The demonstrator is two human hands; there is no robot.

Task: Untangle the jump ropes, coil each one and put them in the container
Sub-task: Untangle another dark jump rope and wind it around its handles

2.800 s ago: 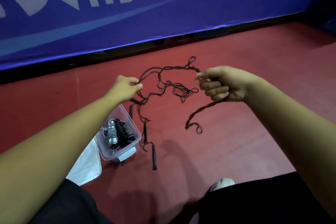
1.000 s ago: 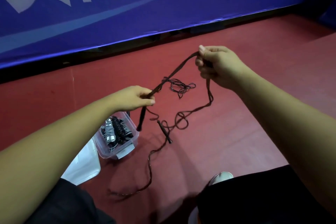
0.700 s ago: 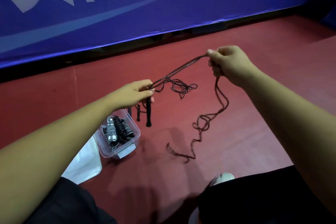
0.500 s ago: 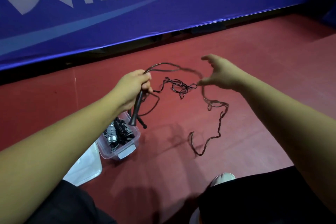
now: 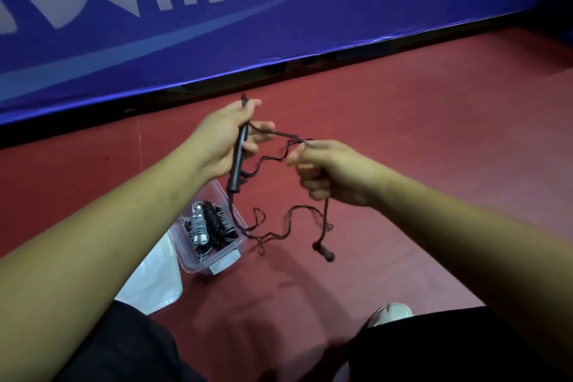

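A thin dark jump rope (image 5: pixel 276 228) hangs in kinked loops between my hands above the red floor. My left hand (image 5: pixel 221 141) grips one black handle (image 5: pixel 238 161), which points down toward the container. My right hand (image 5: pixel 328 172) pinches the cord near its top; the cord runs down behind it to the second black handle (image 5: pixel 324 252), which dangles free. The clear plastic container (image 5: pixel 214 260) stands on the floor below my left hand. Inside it lie a coiled grey rope (image 5: pixel 198 226) and a coiled black rope (image 5: pixel 218 226).
A white lid or sheet (image 5: pixel 152 282) lies on the floor left of the container. A blue banner (image 5: pixel 279 15) runs along the back of the floor. My knees in dark trousers and a white shoe (image 5: pixel 392 313) fill the bottom of the view.
My left hand rose with the handle upright in its grip. My right hand, open a moment ago, now pinches the cord close to my left hand. The loose cord swung lower.
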